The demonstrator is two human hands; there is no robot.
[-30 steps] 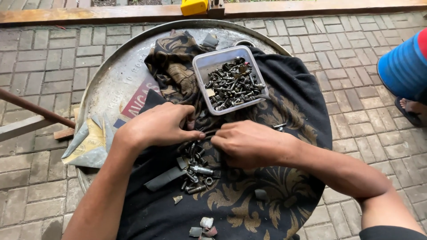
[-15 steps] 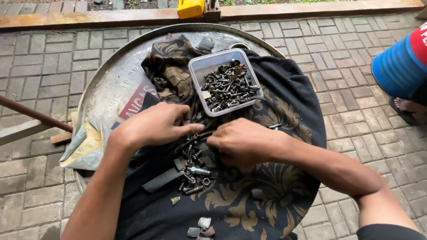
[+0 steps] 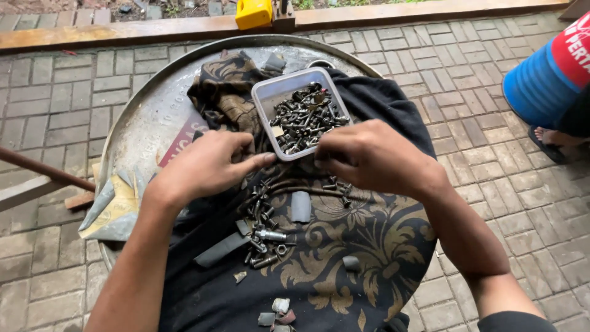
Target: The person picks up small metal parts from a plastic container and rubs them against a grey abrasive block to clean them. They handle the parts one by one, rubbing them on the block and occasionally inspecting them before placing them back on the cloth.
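**Mia:** What are the fingers doing?

**Ben:** The left hand [image 3: 206,166] lies flat, with its fingers [image 3: 255,162] stretched out and loose. They hold nothing. The tips almost touch the near edge of the plastic box [image 3: 301,114].

**Mia:** And the other hand?

**Ben:** The right hand [image 3: 369,157] has its fingers [image 3: 329,161] curled in, at the near corner of the box. I cannot tell if they pinch something.

**Mia:** Where are the bolts?

**Ben:** Lots of dark bolts [image 3: 304,120] fill the box, just past the fingertips. A small pile of loose bolts [image 3: 264,227] lies on the black and gold cloth [image 3: 344,258], under the left hand and a bit nearer to the person.

**Mia:** What is under the cloth?

**Ben:** A round metal tabletop [image 3: 141,117]. Around it is a brick floor [image 3: 485,129], with a blue barrel [image 3: 541,80] far to the right.
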